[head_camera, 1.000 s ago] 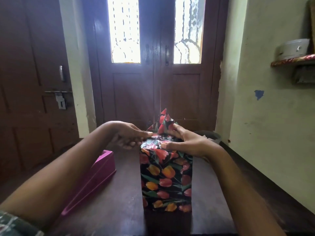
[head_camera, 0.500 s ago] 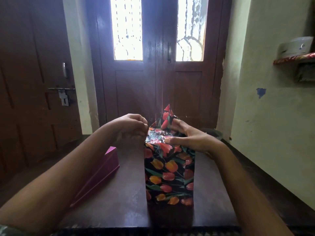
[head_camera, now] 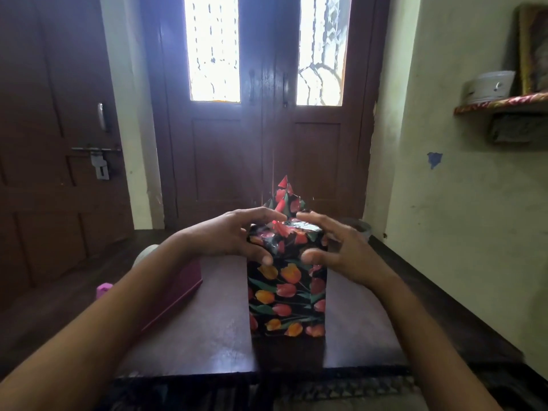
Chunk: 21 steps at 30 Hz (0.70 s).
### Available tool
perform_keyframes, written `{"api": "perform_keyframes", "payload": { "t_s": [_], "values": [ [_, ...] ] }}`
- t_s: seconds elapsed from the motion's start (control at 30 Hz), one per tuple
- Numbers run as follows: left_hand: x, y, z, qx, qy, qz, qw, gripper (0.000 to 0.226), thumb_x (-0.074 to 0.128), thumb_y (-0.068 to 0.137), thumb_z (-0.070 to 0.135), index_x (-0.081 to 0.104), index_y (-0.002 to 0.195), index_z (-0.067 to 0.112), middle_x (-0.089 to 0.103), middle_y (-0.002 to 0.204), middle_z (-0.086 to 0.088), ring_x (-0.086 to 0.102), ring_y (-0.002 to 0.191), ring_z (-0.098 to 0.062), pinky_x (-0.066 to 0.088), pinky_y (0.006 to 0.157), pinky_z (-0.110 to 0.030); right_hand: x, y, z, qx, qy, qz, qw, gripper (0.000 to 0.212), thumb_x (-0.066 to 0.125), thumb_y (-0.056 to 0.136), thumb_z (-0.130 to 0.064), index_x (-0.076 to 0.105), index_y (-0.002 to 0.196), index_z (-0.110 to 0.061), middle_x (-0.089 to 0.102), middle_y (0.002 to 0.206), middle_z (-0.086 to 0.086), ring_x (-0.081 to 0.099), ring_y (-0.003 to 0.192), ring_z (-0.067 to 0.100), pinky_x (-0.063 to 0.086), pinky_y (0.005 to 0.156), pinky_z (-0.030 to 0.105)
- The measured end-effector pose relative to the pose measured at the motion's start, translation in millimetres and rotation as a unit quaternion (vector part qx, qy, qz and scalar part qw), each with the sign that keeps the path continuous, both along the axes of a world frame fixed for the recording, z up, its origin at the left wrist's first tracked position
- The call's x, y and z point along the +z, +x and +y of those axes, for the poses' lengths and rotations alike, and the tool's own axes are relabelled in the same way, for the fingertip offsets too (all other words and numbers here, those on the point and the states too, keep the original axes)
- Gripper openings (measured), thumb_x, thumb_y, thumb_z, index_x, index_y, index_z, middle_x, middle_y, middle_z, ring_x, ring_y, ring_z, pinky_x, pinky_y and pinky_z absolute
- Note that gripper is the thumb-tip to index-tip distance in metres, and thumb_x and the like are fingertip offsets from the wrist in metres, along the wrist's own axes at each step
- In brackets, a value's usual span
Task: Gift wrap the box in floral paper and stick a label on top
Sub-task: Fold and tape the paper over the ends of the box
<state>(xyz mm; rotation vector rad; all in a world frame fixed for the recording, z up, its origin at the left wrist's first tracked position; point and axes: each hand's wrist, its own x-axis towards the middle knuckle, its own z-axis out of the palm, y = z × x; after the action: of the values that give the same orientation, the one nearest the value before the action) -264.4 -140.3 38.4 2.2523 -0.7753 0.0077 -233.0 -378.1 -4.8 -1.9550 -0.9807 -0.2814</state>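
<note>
- Lying outside the left hand (head_camera: 234,235), a magenta case (head_camera: 184,287) rests on the table (head_camera: 213,327), apart from the work.
- Curved round the top left corner of the box (head_camera: 286,295), the left hand grips it: the thumb presses the near face and the fingers arch over the upper edge.
- Between the two hands the box stands upright in its floral paper (head_camera: 296,229), long axis vertical, its base on the table below the wrists.
- Just beyond both sets of fingertips a pointed flap (head_camera: 284,192) of the paper rises from the far edge of the top, not yet folded down.
- On the other side the right hand (head_camera: 341,247) holds the top right corner in mirror fashion, thumb on the near face and forefinger hooked over the top. Its outer fingers are spread beside the right face and blurred, so how firmly they bear I cannot tell.
- The flap sits about midway between the hands, on their far side, so neither is clearly nearer. The coming move probably needs it drawn toward the person and down onto the top, while the thumbs steady the tall box, which could tip.
</note>
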Motion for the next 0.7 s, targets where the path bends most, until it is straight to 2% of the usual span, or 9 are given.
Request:
{"api": "perform_keyframes", "payload": {
  "t_s": [0.07,0.17,0.23,0.3,0.37,0.43,0.5,0.6,0.7],
  "values": [
    [-2.5,-2.0,-3.5,0.008,0.022,-0.047,0.999,0.072,0.083,0.068,0.028,0.048,0.13,0.034,0.052,0.131,0.009,0.054,0.118,-0.008,0.05,0.095,-0.031,-7.9,-0.8,1.1,-0.026,-0.011,-0.059,0.998,0.063,0.075,0.069,-0.048,0.055,0.126,-0.03,0.052,0.128,-0.019,0.046,0.119,-0.008,0.043,0.098,0.019],
    [-3.2,-6.5,-12.2,0.026,0.003,-0.124,0.992,0.067,0.077,0.062,0.051,0.055,0.123,0.033,0.056,0.124,0.01,0.052,0.118,-0.01,0.046,0.099,-0.041,-8.2,-3.0,9.2,-0.035,0.082,-0.056,0.994,0.036,0.071,0.076,-0.038,0.066,0.11,-0.026,0.069,0.1,-0.013,0.064,0.096,0.0,0.052,0.081,0.019],
    [-0.3,-10.5,-17.0,0.064,-0.042,-0.155,0.985,0.062,0.072,0.061,0.06,0.064,0.113,0.03,0.059,0.111,0.011,0.059,0.105,-0.011,0.05,0.091,-0.04,-3.9,-4.1,14.5,-0.043,0.12,-0.041,0.991,0.021,0.068,0.079,-0.028,0.072,0.098,-0.02,0.072,0.085,-0.009,0.068,0.08,0.004,0.053,0.068,0.019],
    [5.6,-13.7,-21.1,0.107,-0.064,-0.193,0.973,0.054,0.071,0.062,0.062,0.07,0.103,0.027,0.062,0.094,0.014,0.062,0.083,-0.009,0.053,0.076,-0.032,-2.6,-2.1,20.2,-0.059,0.135,-0.048,0.988,0.022,0.068,0.079,-0.03,0.075,0.092,-0.015,0.073,0.08,0.0,0.069,0.074,0.011,0.055,0.062,0.024],
    [12.8,-13.5,-25.3,0.13,-0.07,-0.214,0.966,0.037,0.073,0.065,0.056,0.072,0.092,0.031,0.066,0.079,0.014,0.062,0.071,-0.009,0.051,0.065,-0.025,-1.2,-0.7,26.0,-0.071,0.143,-0.052,0.986,0.03,0.069,0.075,-0.04,0.076,0.09,-0.015,0.073,0.077,0.001,0.069,0.07,0.014,0.056,0.062,0.031],
    [20.5,-11.2,-28.9,0.149,-0.058,-0.214,0.964,0.019,0.075,0.07,0.044,0.07,0.085,0.035,0.067,0.074,0.014,0.063,0.069,-0.007,0.051,0.063,-0.023,0.1,1.0,29.0,-0.076,0.141,-0.047,0.986,0.04,0.07,0.069,-0.051,0.075,0.091,-0.018,0.073,0.078,-0.001,0.069,0.072,0.013,0.057,0.066,0.038],
    [26.8,-7.9,-30.0,0.158,-0.071,-0.205,0.963,0.01,0.076,0.073,0.03,0.072,0.082,0.029,0.069,0.075,0.006,0.066,0.073,-0.014,0.055,0.069,-0.032,2.2,3.2,27.5,-0.05,0.113,-0.024,0.992,0.05,0.07,0.066,-0.059,0.072,0.101,-0.023,0.072,0.087,-0.006,0.068,0.081,0.009,0.057,0.07,0.032],
    [32.4,-7.1,-30.5,0.144,-0.176,-0.145,0.963,0.004,0.072,0.078,0.012,0.071,0.078,0.015,0.07,0.081,-0.015,0.066,0.073,-0.029,0.056,0.07,-0.035,3.3,6.7,24.9,0.0,0.052,0.019,0.998,0.067,0.071,0.065,-0.059,0.056,0.125,-0.031,0.067,0.108,-0.012,0.064,0.099,0.005,0.053,0.083,0.023],
    [29.9,-4.7,-33.2,0.146,-0.245,-0.11,0.952,0.005,0.07,0.079,0.007,0.069,0.076,0.011,0.067,0.081,-0.024,0.063,0.069,-0.026,0.052,0.067,-0.03,1.9,7.1,29.5,-0.002,0.078,-0.016,0.997,0.043,0.065,0.077,-0.048,0.063,0.114,-0.026,0.069,0.1,-0.01,0.066,0.092,0.004,0.054,0.081,0.022]
  ]
}}
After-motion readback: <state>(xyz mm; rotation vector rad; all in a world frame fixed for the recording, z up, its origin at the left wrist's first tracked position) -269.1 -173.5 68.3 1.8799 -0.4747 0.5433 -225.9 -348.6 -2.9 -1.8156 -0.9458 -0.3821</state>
